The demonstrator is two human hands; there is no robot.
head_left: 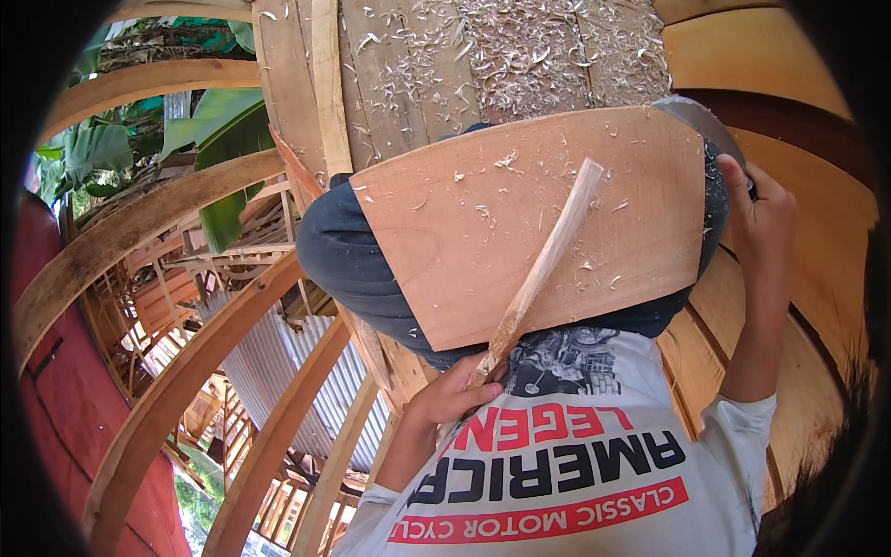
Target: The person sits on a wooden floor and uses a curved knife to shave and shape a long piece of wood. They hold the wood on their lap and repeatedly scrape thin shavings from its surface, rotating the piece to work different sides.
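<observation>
The wooden stick (552, 246) slants over the board on your lap, its pale, peeled upper end toward the board's far edge and its darker, rougher lower end close to your belly. You cannot tell from this view whether the stick touches the board along its length. Your left hand (455, 395) grasps that lower end, fingers and thumb wrapped around it just in front of your shirt (594, 390), which is white with red and black print. Under the stick, the board (427, 251), flat and reddish-brown with a curved far edge, lies across your thighs, with a few curled shavings scattered on it.

Off the board's far right corner, your right hand (763, 209) is closed around the handle of a knife (701, 119), well apart from the stick; the handle is mostly hidden by your fingers. The grey blade reaches toward that corner. Your legs are bent under the board in dark trousers (357, 251).

Beyond the board, pale shavings (529, 46) are thickly strewn over the plank floor (292, 93). Curved wooden ribs (158, 204) rise on your left, with green leaves (218, 130) and corrugated metal sheets (278, 371) showing between them. Wide planks (798, 186) curve up on your right.
</observation>
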